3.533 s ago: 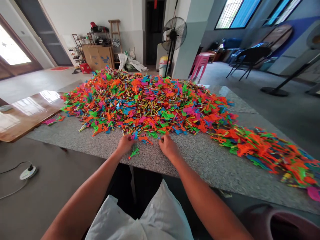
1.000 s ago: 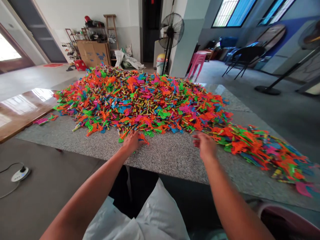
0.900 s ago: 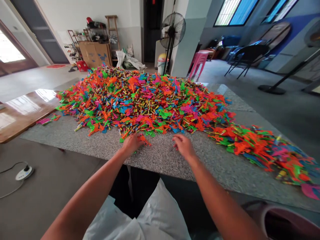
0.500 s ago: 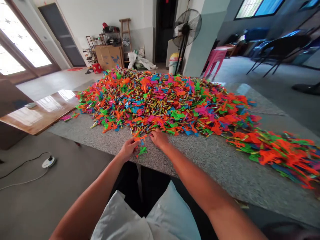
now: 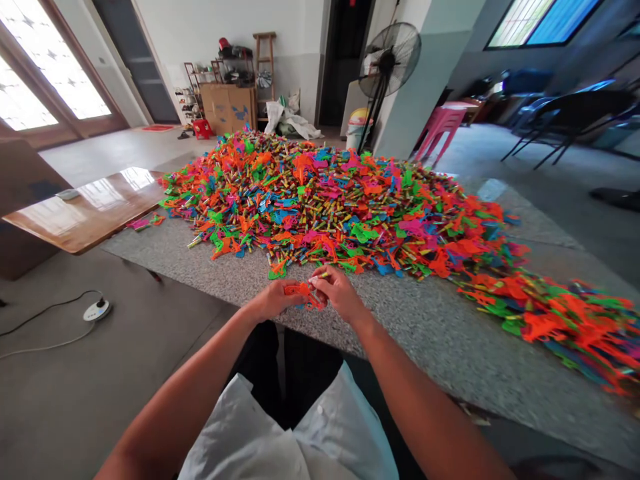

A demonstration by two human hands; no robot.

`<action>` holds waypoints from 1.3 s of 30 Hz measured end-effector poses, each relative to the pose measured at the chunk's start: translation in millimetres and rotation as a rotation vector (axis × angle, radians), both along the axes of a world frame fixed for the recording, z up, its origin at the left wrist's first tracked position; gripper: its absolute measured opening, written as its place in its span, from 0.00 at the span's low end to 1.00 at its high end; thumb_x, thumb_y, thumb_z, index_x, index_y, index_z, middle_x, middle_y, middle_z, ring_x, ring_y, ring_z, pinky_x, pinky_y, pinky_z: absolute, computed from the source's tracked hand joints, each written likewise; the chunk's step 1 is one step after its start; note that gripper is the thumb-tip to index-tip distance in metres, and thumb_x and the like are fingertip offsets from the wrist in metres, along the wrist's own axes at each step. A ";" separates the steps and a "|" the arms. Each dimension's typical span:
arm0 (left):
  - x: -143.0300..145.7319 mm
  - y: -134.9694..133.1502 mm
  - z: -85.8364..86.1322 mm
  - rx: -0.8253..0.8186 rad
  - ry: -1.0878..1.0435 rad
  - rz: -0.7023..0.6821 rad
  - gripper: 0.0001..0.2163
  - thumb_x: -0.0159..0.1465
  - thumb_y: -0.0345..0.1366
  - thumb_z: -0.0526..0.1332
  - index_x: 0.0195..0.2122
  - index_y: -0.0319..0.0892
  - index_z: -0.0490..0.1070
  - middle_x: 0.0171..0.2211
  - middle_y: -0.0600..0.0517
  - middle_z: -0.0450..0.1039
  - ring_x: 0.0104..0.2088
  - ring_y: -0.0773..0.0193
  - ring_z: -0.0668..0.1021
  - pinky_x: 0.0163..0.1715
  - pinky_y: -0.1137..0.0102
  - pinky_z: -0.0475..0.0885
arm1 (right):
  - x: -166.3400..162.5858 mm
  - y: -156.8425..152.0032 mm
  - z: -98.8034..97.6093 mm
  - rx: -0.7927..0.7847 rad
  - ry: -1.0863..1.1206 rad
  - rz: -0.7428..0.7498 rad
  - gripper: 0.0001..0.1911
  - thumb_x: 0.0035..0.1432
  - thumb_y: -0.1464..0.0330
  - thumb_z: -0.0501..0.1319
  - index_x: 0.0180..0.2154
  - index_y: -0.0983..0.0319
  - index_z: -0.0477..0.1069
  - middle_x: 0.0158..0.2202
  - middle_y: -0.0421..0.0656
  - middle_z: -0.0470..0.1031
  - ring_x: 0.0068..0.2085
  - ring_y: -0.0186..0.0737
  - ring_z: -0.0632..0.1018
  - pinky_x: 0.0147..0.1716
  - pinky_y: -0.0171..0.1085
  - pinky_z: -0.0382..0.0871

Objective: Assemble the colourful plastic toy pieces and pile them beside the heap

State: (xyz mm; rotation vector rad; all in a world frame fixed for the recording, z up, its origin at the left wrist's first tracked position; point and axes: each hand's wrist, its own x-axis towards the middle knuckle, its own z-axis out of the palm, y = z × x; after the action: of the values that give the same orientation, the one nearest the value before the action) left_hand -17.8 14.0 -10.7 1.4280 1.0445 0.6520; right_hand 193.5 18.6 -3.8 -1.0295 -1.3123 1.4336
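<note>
My left hand (image 5: pixel 273 300) is closed around an orange plastic toy gun (image 5: pixel 295 290), with some blue plastic showing just beneath it. Against the right end of that toy, my right hand (image 5: pixel 339 293) pinches a small yellowish tube (image 5: pixel 323 275) between thumb and fingers. Both hands are over the near strip of the speckled stone table (image 5: pixel 400 320). Just beyond them lies a big pile of bright plastic toys and small tubes (image 5: pixel 320 207) in orange, green, blue and pink. A green piece (image 5: pixel 278 273) lies at the pile's front edge.
A second heap of orange and green toys (image 5: pixel 555 320) runs along the table's right side. To the left, a glossy wooden board (image 5: pixel 85 210) adjoins the table. A standing fan (image 5: pixel 387 63) and pink stools (image 5: pixel 443 130) are behind. A power socket (image 5: pixel 97 309) lies on the floor.
Both hands have drawn back from the pile's front edge towards my body. A small tube now shows in my right hand, at the end of the orange toy gun. The view has shifted slightly.
</note>
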 end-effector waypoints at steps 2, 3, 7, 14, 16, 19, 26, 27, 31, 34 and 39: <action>4.8 -2.1 7.6 0.043 0.000 -0.016 0.18 0.60 0.49 0.71 0.40 0.39 0.80 0.24 0.56 0.71 0.20 0.73 0.64 0.21 0.75 0.57 | -0.2 -5.6 -0.1 -0.016 0.016 0.006 0.12 0.56 0.58 0.67 0.37 0.57 0.70 0.23 0.33 0.71 0.19 0.33 0.68 0.17 0.32 0.63; 6.9 -3.0 10.2 0.058 -0.014 -0.006 0.18 0.61 0.50 0.70 0.39 0.39 0.81 0.25 0.55 0.72 0.21 0.73 0.64 0.21 0.74 0.57 | -0.1 -7.0 -1.7 -0.026 0.035 0.000 0.12 0.56 0.58 0.67 0.37 0.57 0.70 0.22 0.33 0.70 0.19 0.33 0.68 0.17 0.32 0.64; 10.2 -4.6 11.8 0.064 -0.058 -0.002 0.18 0.61 0.51 0.68 0.37 0.39 0.82 0.26 0.54 0.74 0.22 0.71 0.67 0.22 0.74 0.58 | 1.9 -8.1 -8.2 -0.069 0.078 0.012 0.11 0.55 0.59 0.68 0.35 0.57 0.71 0.23 0.34 0.71 0.19 0.33 0.68 0.17 0.33 0.64; 6.6 -0.8 10.0 0.166 0.088 -0.142 0.14 0.60 0.46 0.68 0.32 0.38 0.82 0.25 0.54 0.73 0.26 0.68 0.70 0.26 0.74 0.63 | 3.0 -10.9 -5.1 -0.050 0.056 0.049 0.10 0.56 0.59 0.67 0.33 0.57 0.71 0.20 0.33 0.68 0.19 0.33 0.67 0.17 0.32 0.63; 6.5 -0.5 10.2 0.192 0.118 -0.160 0.13 0.61 0.44 0.67 0.31 0.39 0.81 0.23 0.55 0.71 0.25 0.69 0.68 0.25 0.74 0.62 | 3.9 -12.2 -4.3 -0.032 0.024 0.058 0.10 0.57 0.59 0.66 0.32 0.57 0.70 0.19 0.33 0.67 0.19 0.33 0.67 0.17 0.32 0.63; 7.1 -1.6 9.8 0.160 0.133 -0.202 0.12 0.62 0.45 0.66 0.32 0.40 0.80 0.22 0.56 0.68 0.22 0.70 0.68 0.22 0.75 0.63 | 6.4 -13.7 -3.7 -0.006 -0.024 0.079 0.09 0.57 0.61 0.65 0.31 0.57 0.70 0.19 0.33 0.68 0.18 0.33 0.66 0.16 0.32 0.63; 12.2 -7.3 9.9 0.012 0.143 -0.225 0.14 0.65 0.48 0.64 0.39 0.41 0.78 0.29 0.51 0.79 0.21 0.65 0.77 0.20 0.74 0.70 | 12.6 -13.9 -6.7 -0.047 -0.098 0.083 0.09 0.57 0.61 0.65 0.30 0.58 0.69 0.20 0.33 0.69 0.17 0.32 0.67 0.15 0.31 0.61; 12.9 -7.7 9.7 0.003 0.136 -0.241 0.15 0.66 0.49 0.63 0.39 0.41 0.78 0.29 0.50 0.79 0.21 0.65 0.77 0.20 0.73 0.70 | 13.0 -13.8 -7.5 -0.039 -0.117 0.081 0.09 0.58 0.61 0.65 0.30 0.58 0.68 0.19 0.33 0.69 0.17 0.32 0.67 0.15 0.31 0.61; 14.8 -8.2 8.1 0.081 0.174 -0.251 0.14 0.67 0.46 0.62 0.35 0.40 0.78 0.22 0.53 0.75 0.19 0.68 0.74 0.20 0.75 0.67 | 12.4 -13.4 -10.0 -0.012 -0.173 0.065 0.11 0.57 0.61 0.66 0.29 0.58 0.68 0.19 0.33 0.70 0.16 0.32 0.68 0.15 0.31 0.61; 16.5 -8.5 10.1 0.155 0.207 -0.239 0.13 0.66 0.44 0.61 0.32 0.40 0.77 0.20 0.56 0.70 0.19 0.69 0.71 0.21 0.75 0.64 | 12.0 -13.6 -10.5 -0.042 -0.138 0.044 0.12 0.57 0.60 0.67 0.29 0.58 0.68 0.20 0.34 0.71 0.17 0.32 0.69 0.15 0.31 0.62; 19.4 -8.1 17.3 0.180 0.285 -0.214 0.17 0.67 0.46 0.59 0.30 0.38 0.78 0.18 0.58 0.64 0.20 0.71 0.65 0.22 0.74 0.59 | 12.7 -16.9 -12.0 -0.075 -0.041 -0.010 0.13 0.56 0.58 0.67 0.29 0.58 0.68 0.21 0.34 0.71 0.17 0.32 0.69 0.15 0.31 0.63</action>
State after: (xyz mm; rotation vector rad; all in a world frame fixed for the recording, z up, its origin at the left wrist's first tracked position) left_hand 1.6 5.9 6.6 1.8008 1.0507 0.4017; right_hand 206.1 1.7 -15.8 -1.1191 -1.2889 1.4707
